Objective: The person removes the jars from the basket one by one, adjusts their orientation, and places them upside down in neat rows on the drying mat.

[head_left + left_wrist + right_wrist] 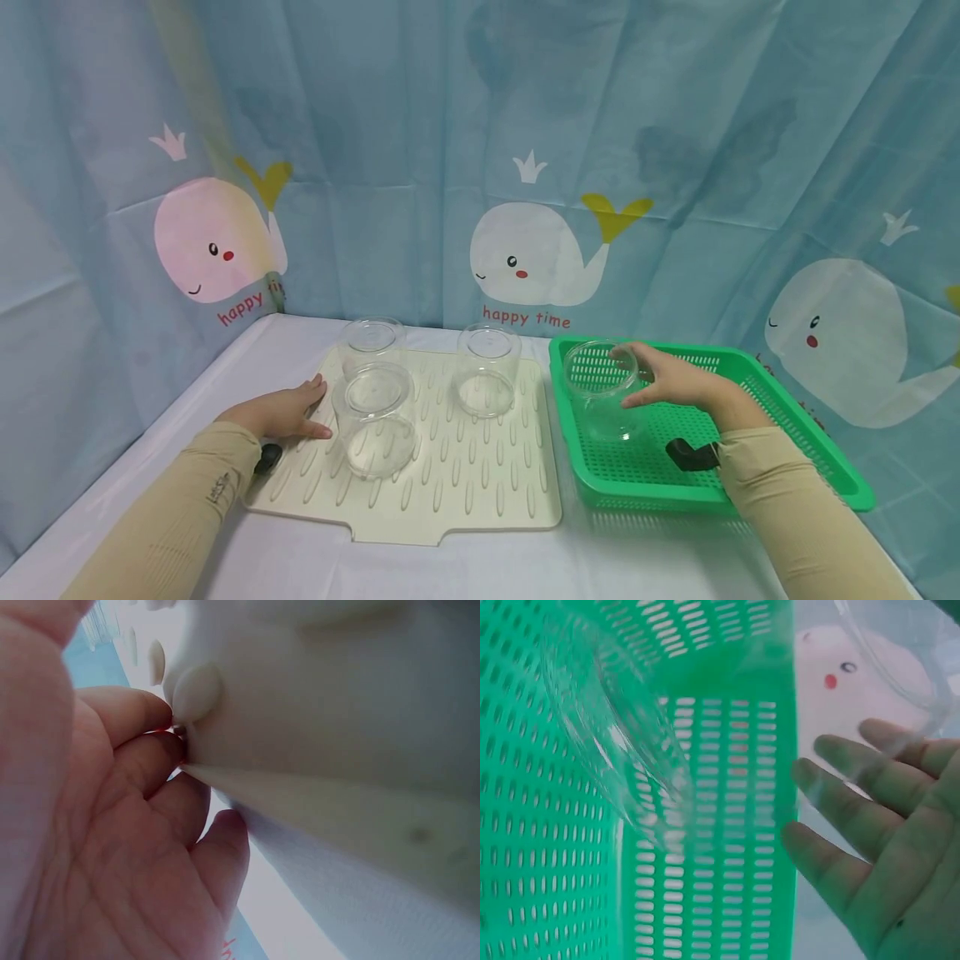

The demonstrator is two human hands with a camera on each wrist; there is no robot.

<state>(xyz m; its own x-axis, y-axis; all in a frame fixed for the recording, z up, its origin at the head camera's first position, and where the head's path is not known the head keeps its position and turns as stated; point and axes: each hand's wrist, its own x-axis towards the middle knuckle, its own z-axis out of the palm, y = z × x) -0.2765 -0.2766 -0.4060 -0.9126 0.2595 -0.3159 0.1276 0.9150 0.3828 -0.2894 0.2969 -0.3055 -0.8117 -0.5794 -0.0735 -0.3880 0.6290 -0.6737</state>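
Note:
Over the left part of the green basket (750,492), my right hand (678,379) grips a clear jar (611,417) by its side. Through the jar wall in the right wrist view, the fingers (847,810) spread along it, and its round rim (622,742) is tilted within the basket. My left hand (281,412) rests at the left edge of a cream drying mat (480,475), fingertips (169,712) touching it. Three more clear jars stand upside down on the mat: a front one (378,433), a back left one (372,337) and a back right one (487,375).
A white cloth (300,558) covers the table. Behind it hangs a blue curtain (405,167) with printed whales. The basket stands just right of the mat, its raised rim between them. The front left jar is close to my left thumb.

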